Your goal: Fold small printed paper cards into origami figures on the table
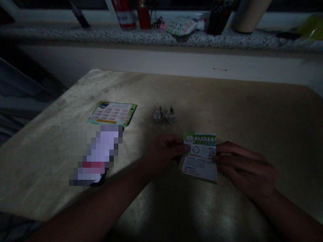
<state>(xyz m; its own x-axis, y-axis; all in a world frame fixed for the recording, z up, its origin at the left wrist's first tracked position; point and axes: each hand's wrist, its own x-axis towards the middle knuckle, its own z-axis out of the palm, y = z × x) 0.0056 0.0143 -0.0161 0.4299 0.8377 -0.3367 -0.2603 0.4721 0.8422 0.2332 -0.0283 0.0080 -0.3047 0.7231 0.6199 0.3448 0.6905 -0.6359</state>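
Observation:
A printed paper leaflet (199, 166), white with a green band along its top and a thin red border, is held up above the table between my two hands. My left hand (165, 153) pinches its left edge, thumb on the front. At the right edge, my right hand (248, 168) grips it with thumb and fingers closed. Just beyond the leaflet stand two small folded paper shapes (171, 116) with pointed tops, side by side; whether they are joined is hard to see.
On the left of the table (239, 104) lie printed cards (113, 112) and a phone (101, 154) with a lit, blurred screen. A granite sill (151, 37) behind holds a red-and-white can (123, 15), a dark CoCo cup (219, 16), a beige cup (249, 15) and a patterned packet (181, 26).

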